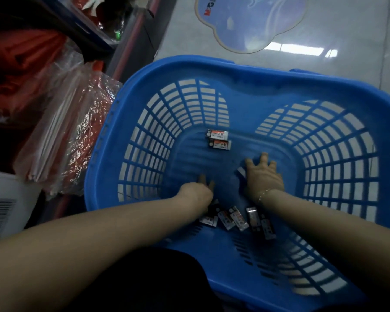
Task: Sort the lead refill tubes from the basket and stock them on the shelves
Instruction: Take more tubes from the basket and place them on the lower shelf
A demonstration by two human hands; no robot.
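both hands reach down into a blue plastic basket (126, 102) that stands on a pale, glossy floor (347, 23). the basket has slatted walls and a solid bottom.

the left hand (197, 192) lies low on the bottom with its fingers bent downward; whether this grip is grasping a tube or just clenched over the plastic cannot be told, since the fingertips are hidden behind the knuckles. the right hand (265, 176) is spread flat, fingers straight and splayed on the basket bottom, so its grip is released. a small pale tube end (241, 171) shows just beside its thumb, touching or nearly touching. a thin bracelet (263, 194) sits on the right wrist.

the lead refill tubes are all in the basket. two tubes (218, 139) lie side by side, touching, near the far middle of the bottom, well apart from the hands. a loose cluster of tubes (239, 218) lies near the closer wall, between the two forearms and partly under the left wrist; their labels are too blurred to read.

left of the basket, clear plastic packets with red contents (72, 131) lean against a dark shelf unit. a white box with a barcode (2, 212) sits at the lower left. a pale blue floor sticker (252, 21) lies beyond the basket.
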